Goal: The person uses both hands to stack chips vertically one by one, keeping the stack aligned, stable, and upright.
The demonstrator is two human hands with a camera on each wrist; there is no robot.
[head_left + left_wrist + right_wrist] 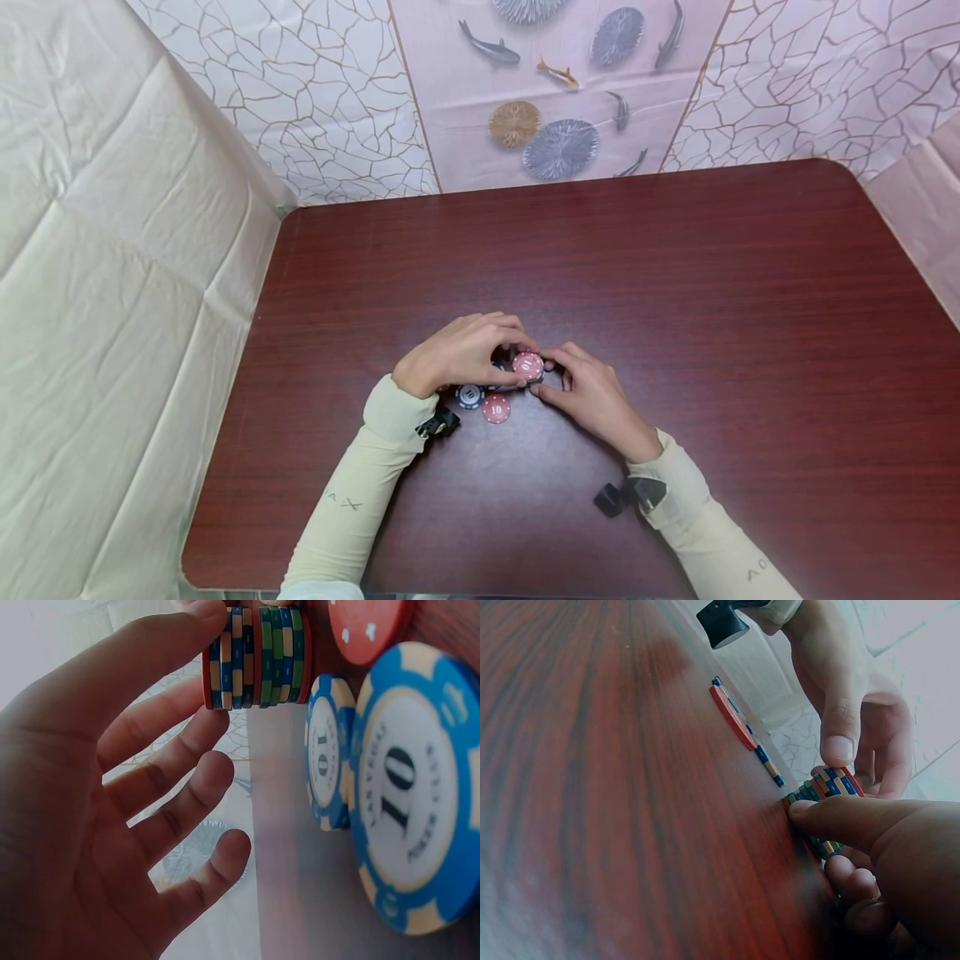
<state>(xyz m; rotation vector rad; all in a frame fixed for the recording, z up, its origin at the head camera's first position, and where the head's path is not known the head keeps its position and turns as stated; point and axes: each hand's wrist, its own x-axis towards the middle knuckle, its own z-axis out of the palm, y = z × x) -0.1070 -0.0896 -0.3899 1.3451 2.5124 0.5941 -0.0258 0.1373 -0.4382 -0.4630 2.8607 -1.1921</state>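
Observation:
A stack of poker chips [527, 367] stands on the table between the hands, a red chip marked 10 on top. In the left wrist view its edges show red, blue-and-cream and green chips. My left hand [465, 352] pinches the upper part of the stack between thumb and fingers; its other fingers spread out beside it. From the other side, my right hand [594, 398] holds the lower part, thumb [832, 817] on the near edge. Left of the stack lie a blue chip [470, 397] and a red chip [496, 409]. Another blue chip [324, 750] is partly hidden by my left hand.
The dark red wooden table [675, 275] extends around the hands. A pale cloth [135, 275] hangs along its left side, and a patterned cloth [345, 100] behind it. Black wrist cameras [611, 500] sit on both wrists, close above the tabletop.

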